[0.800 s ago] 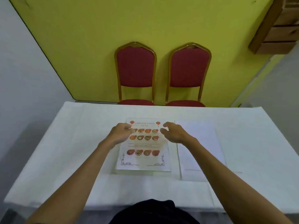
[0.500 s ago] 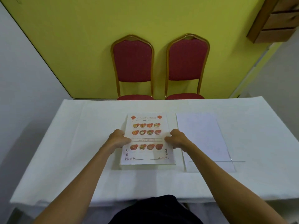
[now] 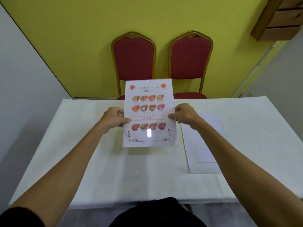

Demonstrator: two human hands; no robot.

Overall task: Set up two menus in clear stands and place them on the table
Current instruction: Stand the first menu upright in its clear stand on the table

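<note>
Head view has the printed menu [image 3: 148, 112] front and centre, held up off the white table [image 3: 82, 161] and tilted toward the person, its top edge overlapping the two red chairs [image 3: 134, 58] behind. There's a glare spot low on it, so my guess is it's already inside a clear stand, though I can't really make out the stand's base. Left hand [image 3: 114, 119] pinches the menu's left edge, thumb on the front, other fingers tucked behind. Right hand [image 3: 184, 114] does the same on the menu's right edge. Both are closed on it, not spread.

Just right of the menu, lying flat on the table, is the second stand [image 3: 203, 141], which looks like it holds only a blank white sheet, or a menu face down. Can't tell which.

So progress-wise: first one looks loaded but isn't standing on the table yet, and the second hasn't been stood up either. Not even halfway, I'd say.
</note>
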